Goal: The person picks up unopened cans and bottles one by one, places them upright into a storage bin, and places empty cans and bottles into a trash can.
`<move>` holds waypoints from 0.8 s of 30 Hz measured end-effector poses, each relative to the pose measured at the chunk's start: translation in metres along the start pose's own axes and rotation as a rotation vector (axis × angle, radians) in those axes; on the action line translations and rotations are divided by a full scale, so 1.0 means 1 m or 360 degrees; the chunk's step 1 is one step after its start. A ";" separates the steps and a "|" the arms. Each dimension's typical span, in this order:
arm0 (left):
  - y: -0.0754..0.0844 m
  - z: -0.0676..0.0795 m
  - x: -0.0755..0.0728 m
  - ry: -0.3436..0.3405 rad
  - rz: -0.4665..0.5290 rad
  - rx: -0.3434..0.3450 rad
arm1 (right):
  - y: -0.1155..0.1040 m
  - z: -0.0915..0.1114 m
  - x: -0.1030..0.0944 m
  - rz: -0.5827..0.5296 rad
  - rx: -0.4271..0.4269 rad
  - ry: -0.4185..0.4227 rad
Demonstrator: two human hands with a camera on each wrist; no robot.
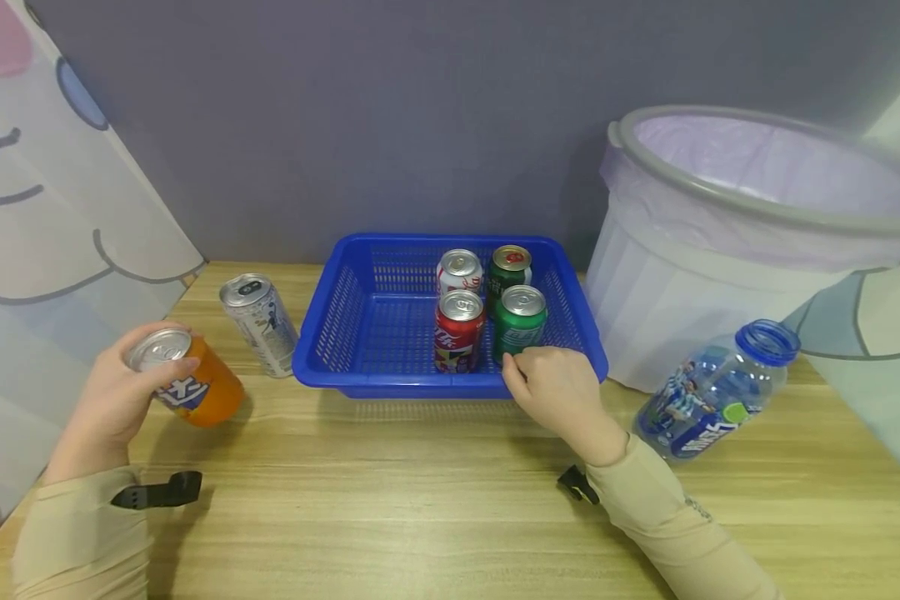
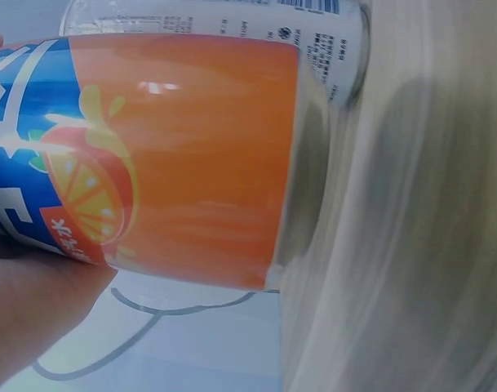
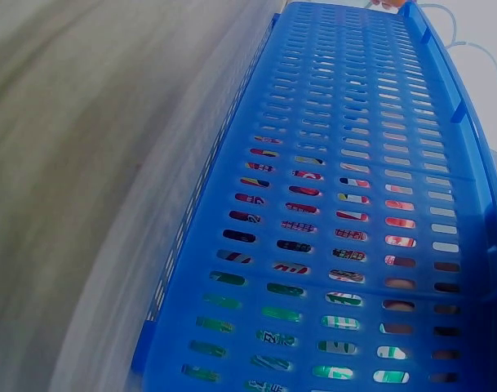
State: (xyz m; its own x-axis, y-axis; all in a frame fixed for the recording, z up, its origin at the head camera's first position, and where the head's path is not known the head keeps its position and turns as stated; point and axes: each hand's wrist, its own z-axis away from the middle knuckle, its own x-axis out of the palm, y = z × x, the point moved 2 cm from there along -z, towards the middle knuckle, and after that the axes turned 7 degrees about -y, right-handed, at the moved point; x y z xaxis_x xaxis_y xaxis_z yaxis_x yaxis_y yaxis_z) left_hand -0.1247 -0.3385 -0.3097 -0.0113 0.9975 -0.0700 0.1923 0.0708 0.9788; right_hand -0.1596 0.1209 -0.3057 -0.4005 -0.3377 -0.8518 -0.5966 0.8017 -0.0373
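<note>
On the left, my left hand (image 1: 116, 387) grips an orange soda can (image 1: 213, 392) around its upper part. The can leans, its base close over the wooden table, and its orange-slice print fills the left wrist view. Behind it stands a silver-white can (image 1: 261, 325). My right hand (image 1: 558, 387) holds the front rim of a blue plastic basket (image 1: 390, 379), near the right corner; skin shows through the slots in the right wrist view. Right by the fingers stands a green can (image 1: 521, 321). Also in the basket are a red can (image 1: 459, 333), a white can (image 1: 461, 268) and a dark green can (image 1: 510, 265).
A large white bin (image 1: 667, 275) with a purple liner stands at the back right. In front of it is a clear plastic bottle (image 1: 708, 400) with a blue neck, to the right of my right forearm. A grey wall (image 1: 345, 125) rises behind the basket.
</note>
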 end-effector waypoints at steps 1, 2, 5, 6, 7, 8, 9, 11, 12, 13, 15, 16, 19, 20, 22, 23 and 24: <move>0.001 0.000 0.001 0.0007 0.0006 0.0007 | 0.000 0.000 0.000 0.0002 -0.0003 0.0004; 0.003 0.000 0.001 0.0016 0.0009 0.0017 | 0.000 0.000 0.000 0.0005 -0.0005 0.0008; 0.007 0.000 0.004 0.0047 0.0037 0.0057 | 0.001 0.001 0.001 0.0010 -0.0006 0.0013; 0.008 0.000 0.005 0.0058 0.0052 0.0070 | 0.001 0.001 0.001 0.0010 -0.0005 0.0013; 0.010 0.000 0.006 0.0072 0.0068 0.0081 | 0.001 0.001 0.001 0.0010 -0.0004 0.0014; 0.011 0.000 0.007 0.0084 0.0081 0.0092 | 0.001 0.001 0.001 0.0009 -0.0005 0.0015; 0.012 0.000 0.008 0.0098 0.0101 0.0104 | 0.001 0.001 0.001 0.0008 -0.0005 0.0014; 0.015 0.000 0.010 0.0116 0.0160 0.0136 | 0.001 0.001 0.001 0.0007 -0.0007 0.0013; 0.016 0.000 0.011 0.0122 0.0191 0.0152 | 0.001 0.000 0.001 0.0006 -0.0008 0.0013; 0.017 0.000 0.012 0.0130 0.0217 0.0167 | 0.001 0.000 0.001 0.0006 -0.0009 0.0013; 0.020 0.001 0.014 0.0133 0.0289 0.0204 | 0.001 0.000 0.001 0.0003 -0.0010 0.0011; 0.022 0.001 0.015 0.0134 0.0320 0.0217 | 0.001 0.000 0.001 0.0002 -0.0009 0.0011; 0.025 0.002 0.016 0.0135 0.0372 0.0241 | 0.000 0.000 0.001 -0.0001 -0.0010 0.0009; 0.027 0.002 0.017 0.0128 0.0391 0.0247 | 0.000 0.000 0.001 -0.0002 -0.0010 0.0008; 0.029 0.002 0.018 0.0123 0.0411 0.0258 | 0.000 0.000 0.001 -0.0002 -0.0009 0.0009; 0.030 0.002 0.018 0.0122 0.0412 0.0265 | 0.000 0.000 0.001 -0.0002 -0.0009 0.0010; 0.031 0.002 0.019 0.0118 0.0418 0.0273 | 0.001 0.000 0.001 -0.0001 -0.0008 0.0010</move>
State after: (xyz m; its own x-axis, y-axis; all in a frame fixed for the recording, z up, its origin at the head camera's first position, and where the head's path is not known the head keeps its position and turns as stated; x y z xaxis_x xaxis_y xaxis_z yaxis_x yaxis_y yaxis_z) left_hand -0.1167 -0.3176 -0.2812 -0.0095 0.9796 0.2009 0.3606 -0.1840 0.9144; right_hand -0.1599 0.1213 -0.3064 -0.4042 -0.3413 -0.8486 -0.6005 0.7988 -0.0352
